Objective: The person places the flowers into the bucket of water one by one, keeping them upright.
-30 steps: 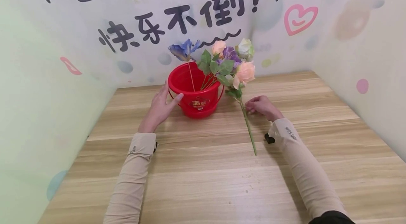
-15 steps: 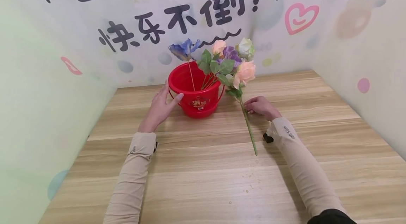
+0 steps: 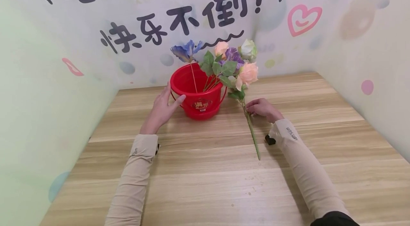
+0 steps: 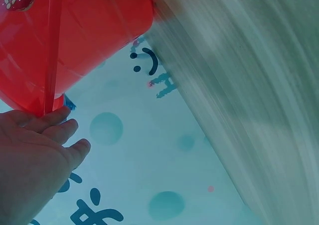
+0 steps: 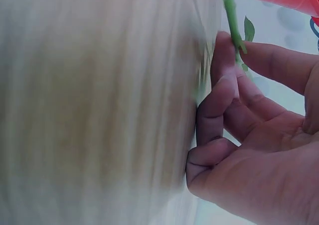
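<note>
A red plastic bucket (image 3: 203, 106) stands upright on the table, holding a blue flower (image 3: 185, 51) and several other stems. My left hand (image 3: 162, 110) rests on its left side, fingertips at the rim and thumb extended along the front; the left wrist view has the fingers (image 4: 60, 130) fairly straight beside the bucket's handle (image 4: 53, 51). To the right of the bucket, a pink rose (image 3: 248, 73) has its long green stem pointing toward me. My right hand (image 3: 264, 108) pinches that stem (image 5: 230, 8) between thumb and index finger, the other fingers curled near the tabletop.
Purple (image 3: 234, 55), white (image 3: 248, 49) and another pink flower (image 3: 221, 48) lean right over the bucket's rim, overlapping the pink rose's head. Printed walls (image 3: 336, 51) enclose the wooden table (image 3: 205, 176) at the back and sides.
My right hand has shifted slightly left and now pinches the rose's stem, whose lower end has moved a little toward me. The left hand and bucket have stayed in place.
</note>
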Demonstrator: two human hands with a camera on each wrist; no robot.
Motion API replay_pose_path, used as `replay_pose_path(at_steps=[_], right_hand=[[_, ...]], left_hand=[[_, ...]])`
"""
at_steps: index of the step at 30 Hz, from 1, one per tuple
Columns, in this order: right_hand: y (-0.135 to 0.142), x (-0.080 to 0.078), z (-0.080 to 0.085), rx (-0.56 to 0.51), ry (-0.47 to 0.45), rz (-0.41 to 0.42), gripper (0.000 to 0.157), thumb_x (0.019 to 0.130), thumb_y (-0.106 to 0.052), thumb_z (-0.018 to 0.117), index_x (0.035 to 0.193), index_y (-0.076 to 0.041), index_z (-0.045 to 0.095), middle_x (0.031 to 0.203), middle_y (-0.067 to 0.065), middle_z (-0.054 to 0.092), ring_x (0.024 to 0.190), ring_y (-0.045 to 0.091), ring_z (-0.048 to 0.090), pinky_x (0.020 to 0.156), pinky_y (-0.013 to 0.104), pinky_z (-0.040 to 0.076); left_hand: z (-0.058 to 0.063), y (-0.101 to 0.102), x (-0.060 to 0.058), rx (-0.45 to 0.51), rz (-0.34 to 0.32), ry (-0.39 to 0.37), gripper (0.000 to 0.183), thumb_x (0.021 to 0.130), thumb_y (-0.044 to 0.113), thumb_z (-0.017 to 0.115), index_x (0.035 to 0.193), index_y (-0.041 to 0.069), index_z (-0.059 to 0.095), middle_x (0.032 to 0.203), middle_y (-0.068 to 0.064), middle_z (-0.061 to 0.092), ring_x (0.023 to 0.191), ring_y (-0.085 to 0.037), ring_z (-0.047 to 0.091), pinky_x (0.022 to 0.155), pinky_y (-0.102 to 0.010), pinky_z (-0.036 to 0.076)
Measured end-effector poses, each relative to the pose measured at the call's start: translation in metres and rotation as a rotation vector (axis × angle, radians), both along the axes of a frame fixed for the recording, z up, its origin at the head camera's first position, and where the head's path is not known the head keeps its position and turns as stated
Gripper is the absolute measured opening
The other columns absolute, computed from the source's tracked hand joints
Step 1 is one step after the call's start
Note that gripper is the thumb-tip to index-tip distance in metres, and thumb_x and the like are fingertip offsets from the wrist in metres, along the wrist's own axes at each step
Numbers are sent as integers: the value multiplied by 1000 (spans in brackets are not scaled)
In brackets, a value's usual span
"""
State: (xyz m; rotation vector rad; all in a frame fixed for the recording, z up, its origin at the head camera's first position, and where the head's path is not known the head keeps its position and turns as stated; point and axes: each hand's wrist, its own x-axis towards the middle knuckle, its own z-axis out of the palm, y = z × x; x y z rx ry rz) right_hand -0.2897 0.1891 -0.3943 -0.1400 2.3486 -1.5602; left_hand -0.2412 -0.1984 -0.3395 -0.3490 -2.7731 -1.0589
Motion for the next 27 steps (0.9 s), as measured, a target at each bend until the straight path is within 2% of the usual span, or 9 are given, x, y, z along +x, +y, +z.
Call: replay_pose_path(at_steps=[8, 16, 24, 27], right_hand=[[5, 1, -3, -57, 25, 12, 30, 99, 2, 57, 123, 21, 56, 82, -1, 67, 71, 6, 58, 67, 20, 51], [10, 4, -3, -146, 14, -18, 34, 99, 3, 56, 128, 20, 52, 84, 0, 68, 71, 6, 58, 68, 20, 52], [15, 11, 1, -191, 116, -104, 30, 100, -2, 58, 124, 16, 54, 88, -4, 67, 81, 5, 59, 74, 21, 50], [17, 12, 2, -220, 165, -144, 27, 101, -1, 58, 122, 15, 55, 87, -7, 67, 81, 3, 61, 79, 23, 50]], left_hand=[[1, 1, 0, 1, -1, -5, 99, 98, 67, 52, 168, 14, 5, 171, -12, 17, 157, -32, 13, 125, -54, 7], [2, 1, 1, 11, 5, -14, 99, 98, 67, 53, 168, 17, 4, 171, -12, 17, 156, -35, 14, 123, -59, 13], [1, 2, 1, 14, 6, -14, 97, 98, 67, 53, 168, 21, 3, 172, -9, 17, 155, -38, 16, 120, -66, 19], [1, 2, 1, 16, 3, -12, 97, 98, 67, 53, 168, 22, 4, 172, -9, 17, 155, -37, 16, 121, -65, 17]])
